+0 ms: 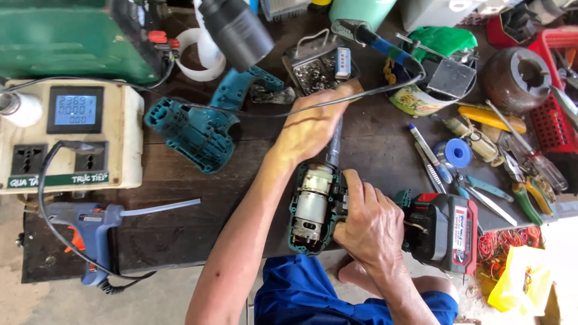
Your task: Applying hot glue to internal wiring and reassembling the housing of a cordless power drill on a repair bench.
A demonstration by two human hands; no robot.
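Note:
An opened teal power drill lies at the near edge of the dark workbench, its silver motor exposed. A red and black battery pack is attached at its right. My right hand grips the drill's handle beside the motor. My left hand reaches over the front of the drill and holds a thin grey tool whose tip points down at the drill's nose. A black cable runs across this hand.
The drill's other teal shell half lies to the left. A blue glue gun, a white power meter box, a tray of screws, a solder spool and pliers and screwdrivers crowd the bench.

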